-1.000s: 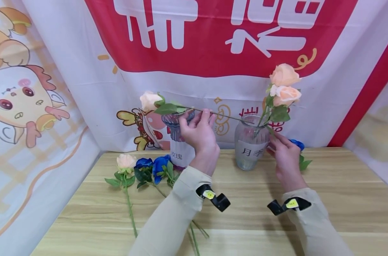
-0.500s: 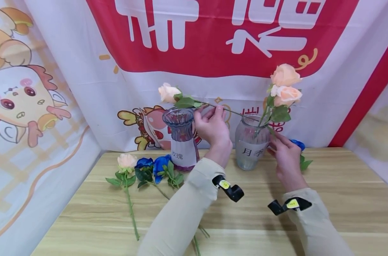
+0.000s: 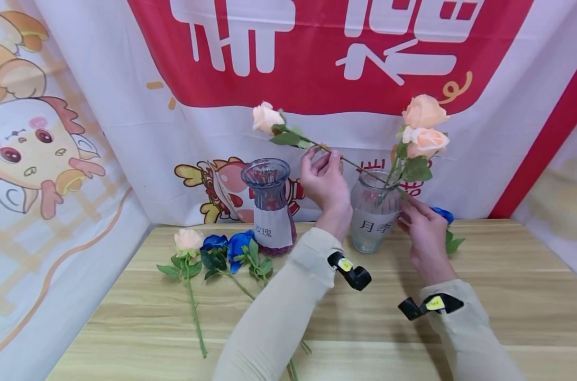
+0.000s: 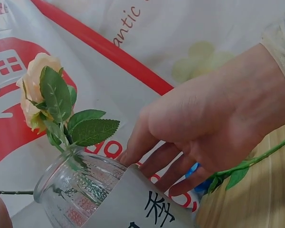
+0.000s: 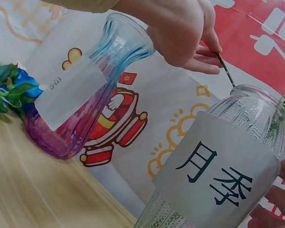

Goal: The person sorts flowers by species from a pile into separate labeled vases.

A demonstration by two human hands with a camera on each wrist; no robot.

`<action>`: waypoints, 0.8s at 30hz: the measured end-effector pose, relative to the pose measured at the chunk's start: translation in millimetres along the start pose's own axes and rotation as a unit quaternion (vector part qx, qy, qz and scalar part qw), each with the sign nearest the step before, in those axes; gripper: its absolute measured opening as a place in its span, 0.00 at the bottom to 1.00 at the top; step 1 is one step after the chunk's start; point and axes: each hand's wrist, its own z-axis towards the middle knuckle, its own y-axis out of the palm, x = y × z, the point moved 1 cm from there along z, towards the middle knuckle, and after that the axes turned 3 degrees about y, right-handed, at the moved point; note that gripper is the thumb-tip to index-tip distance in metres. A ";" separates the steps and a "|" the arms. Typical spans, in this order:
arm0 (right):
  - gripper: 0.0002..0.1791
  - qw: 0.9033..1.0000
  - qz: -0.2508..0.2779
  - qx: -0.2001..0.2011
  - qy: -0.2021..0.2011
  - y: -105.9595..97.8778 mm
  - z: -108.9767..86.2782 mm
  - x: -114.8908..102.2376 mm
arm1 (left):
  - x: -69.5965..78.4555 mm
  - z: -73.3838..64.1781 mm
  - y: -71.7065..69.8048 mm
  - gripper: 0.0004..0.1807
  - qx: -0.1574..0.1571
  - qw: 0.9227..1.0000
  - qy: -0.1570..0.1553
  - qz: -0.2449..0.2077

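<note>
My left hand pinches the green stem of a pale peach rose, whose bloom tilts up to the left. The stem's lower end reaches the mouth of a clear ribbed glass vase with a white label. Two peach roses stand in that vase. At the vase's right side, my right hand touches the glass with its fingertips. In the left wrist view, its fingers lie rather straight against the vase's edge; its thumb is hard to make out there.
A blue-to-purple glass vase with a label stands left of the clear one. On the wooden table lie a peach rose and several blue roses. Another blue rose lies behind my right hand. A printed cloth hangs behind.
My left hand has moved right and up with the peach rose. The rose's bloom has risen, so its stem slopes more steeply into the clear vase. My right hand has stayed put.
</note>
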 end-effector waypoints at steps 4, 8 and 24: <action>0.26 1.000 -0.004 0.000 0.000 -1.0 0.7 0.1 | -2.9 -1.9 3.9 0.18 -0.003 1.000 0.012 0.025; 0.25 1.000 -0.007 0.001 0.004 -1.0 1.6 0.0 | -9.9 -4.4 6.9 0.18 -0.008 0.998 0.015 0.060; 0.24 1.000 -0.002 0.005 0.004 -1.2 3.6 0.8 | -28.4 -14.2 15.5 0.16 -0.028 0.990 0.031 0.131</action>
